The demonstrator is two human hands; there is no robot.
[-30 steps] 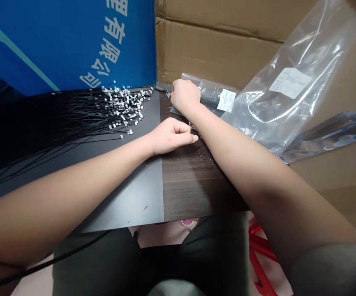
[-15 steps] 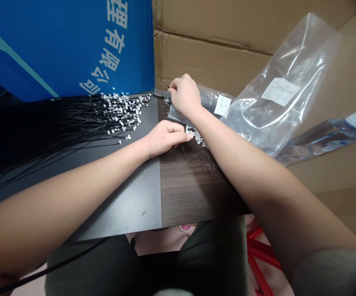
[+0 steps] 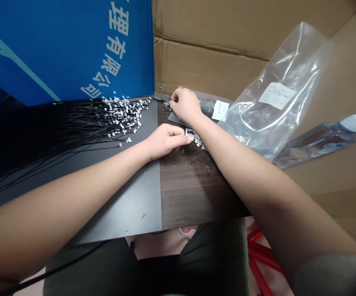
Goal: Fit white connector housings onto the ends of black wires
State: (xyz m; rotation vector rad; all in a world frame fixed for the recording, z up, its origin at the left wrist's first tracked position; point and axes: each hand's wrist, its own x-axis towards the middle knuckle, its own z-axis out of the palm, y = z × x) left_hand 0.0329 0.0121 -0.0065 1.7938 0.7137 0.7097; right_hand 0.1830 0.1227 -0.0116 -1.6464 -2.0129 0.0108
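Observation:
My left hand (image 3: 168,142) is closed at the middle of the table, thumb pressed against the curled fingers. Whatever may be pinched there is too small to make out. Just past its thumb tip lies a pile of small white connector housings (image 3: 197,141), partly covered by my right forearm. My right hand (image 3: 186,106) is farther back, its fingertips closed on a thin dark piece (image 3: 170,98) of which only a short end shows. It hovers at a heap of tiny shiny metal bits (image 3: 166,106) and in front of a flat clear bag with a white label (image 3: 220,110).
Many black wires with white ends (image 3: 122,117) lie at the left. A large clear bag (image 3: 276,98) and a water bottle (image 3: 322,142) are at the right. A blue panel (image 3: 67,49) and brown cardboard (image 3: 215,70) stand behind the table (image 3: 193,201).
The view has tilted up slightly, so everything sits a little lower. My right hand has come down a little toward the metal bits, still pinching. My left hand has barely moved.

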